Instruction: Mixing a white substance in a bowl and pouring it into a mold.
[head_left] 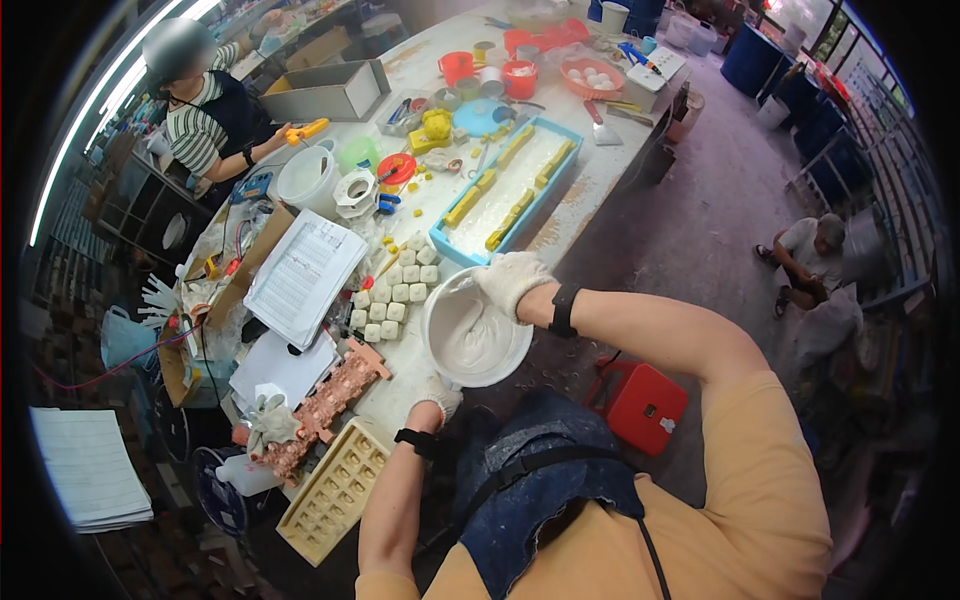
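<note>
I have a white bucket (432, 345) of pale creamy slurry (478, 335) in front of me at the near edge of the table. My right hand (515, 282), in a white knit glove, is closed over its far right rim. At the bucket's lower left side is my gloved left hand (440, 396), holding it from below, with the fingertips partly hidden. Just beyond the bucket lies a long light-blue rectangular frame (555, 185) with a whitish bed inside. Several yellow blocks (512, 219) lie along its inner sides.
Small pale cubes (396, 300) sit left of the bucket, near stacked papers (305, 268) and a pinkish lumpy strip (325, 405). A cream mould tray (335, 490) is at my left forearm. One person (205, 125) works across the table; another (812, 255) crouches at right. A red box (640, 408) stands below.
</note>
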